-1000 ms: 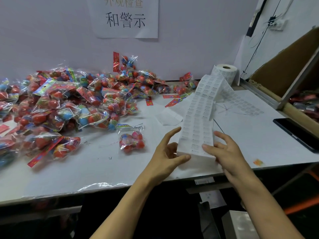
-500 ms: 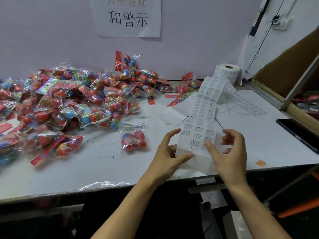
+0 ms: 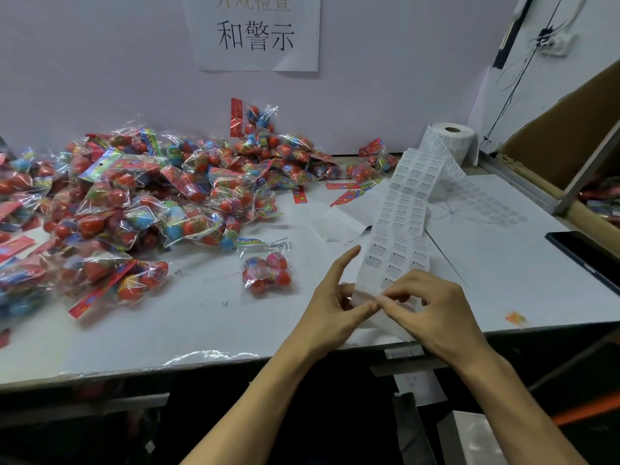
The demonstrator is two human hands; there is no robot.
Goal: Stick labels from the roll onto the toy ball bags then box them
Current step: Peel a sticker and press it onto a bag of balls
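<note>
A white label roll (image 3: 453,140) stands at the back right of the table, and its strip of small printed labels (image 3: 404,223) trails forward to my hands. My left hand (image 3: 335,307) grips the strip's near end between thumb and fingers. My right hand (image 3: 432,310) pinches the same end at a label's edge, fingertips meeting the left thumb. One clear bag of red and pink toy balls (image 3: 266,271) lies alone just left of my left hand. A big heap of ball bags (image 3: 151,196) covers the table's left and back.
An open cardboard box (image 3: 570,135) stands at the right, with bags inside at its edge. A black phone (image 3: 587,255) lies at the table's right edge. Used backing paper (image 3: 342,219) lies behind my hands. A paper sign hangs on the wall (image 3: 258,31).
The strip's end has dropped lower toward the table edge. My right hand has moved from the strip's side to its near end, closing into a pinch against my left thumb.
</note>
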